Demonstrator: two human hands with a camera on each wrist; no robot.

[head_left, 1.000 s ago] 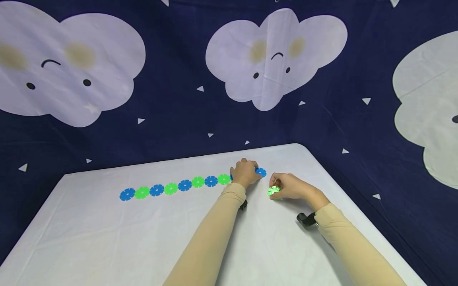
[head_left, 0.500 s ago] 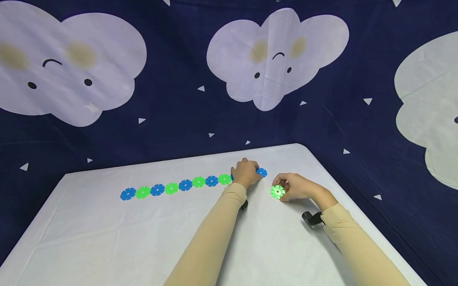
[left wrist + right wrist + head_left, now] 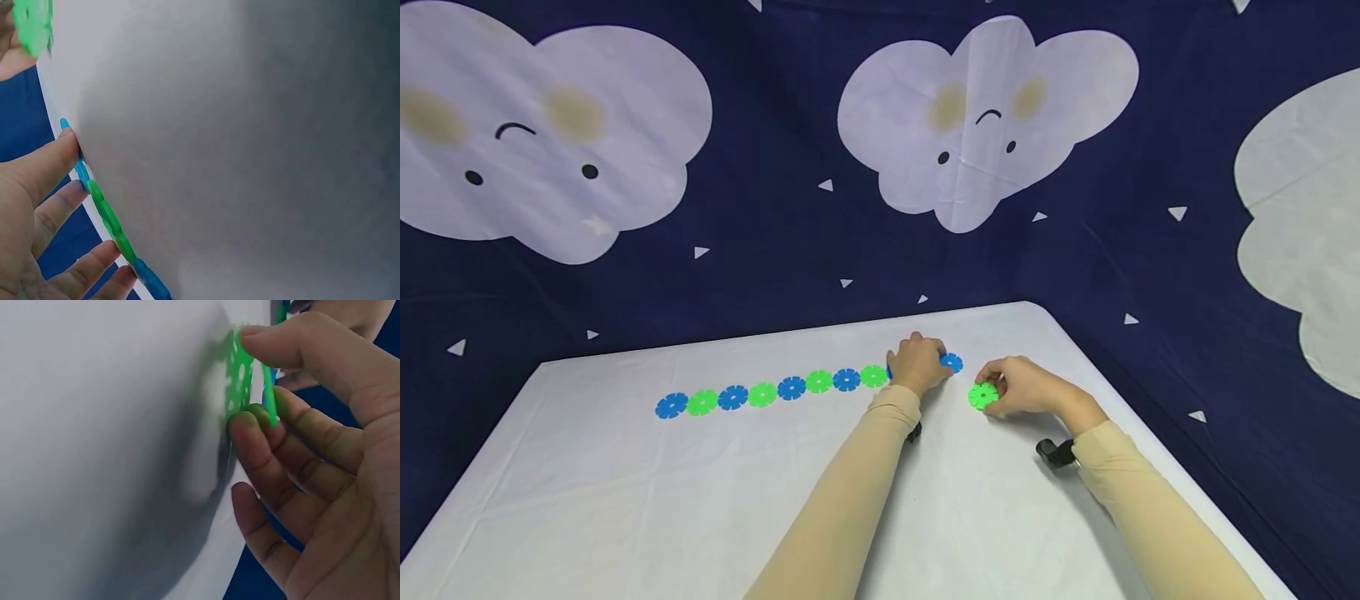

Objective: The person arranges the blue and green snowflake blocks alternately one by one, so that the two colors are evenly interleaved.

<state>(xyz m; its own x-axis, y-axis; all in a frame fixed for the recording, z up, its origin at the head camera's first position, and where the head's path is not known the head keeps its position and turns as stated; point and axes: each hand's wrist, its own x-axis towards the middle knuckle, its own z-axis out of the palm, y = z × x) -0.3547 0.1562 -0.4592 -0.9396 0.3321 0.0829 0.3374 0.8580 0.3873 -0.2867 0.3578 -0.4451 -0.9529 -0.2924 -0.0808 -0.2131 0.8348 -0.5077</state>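
Observation:
A row of blue and green notched snowflake discs (image 3: 792, 387) lies across the white table, alternating in colour. My left hand (image 3: 917, 363) rests over the row's right part, hiding some discs; a blue disc (image 3: 952, 362) shows past its thumb side. In the left wrist view, the left fingers (image 3: 80, 275) are spread and press along the discs' edge. My right hand (image 3: 1028, 387) pinches a green snowflake disc (image 3: 982, 396) between thumb and fingers, to the right of the row and nearer me. In the right wrist view, a second thin green edge (image 3: 269, 397) shows between the fingers.
White cloth covers the table (image 3: 625, 500). Behind it hangs a dark blue curtain (image 3: 760, 275) printed with clouds. A black wrist mount (image 3: 1055, 453) sits under the right forearm, close over the table.
The green disc in my right hand has turned to face the camera flatter, and the right hand has shifted slightly to the right. The left hand stays on the row.

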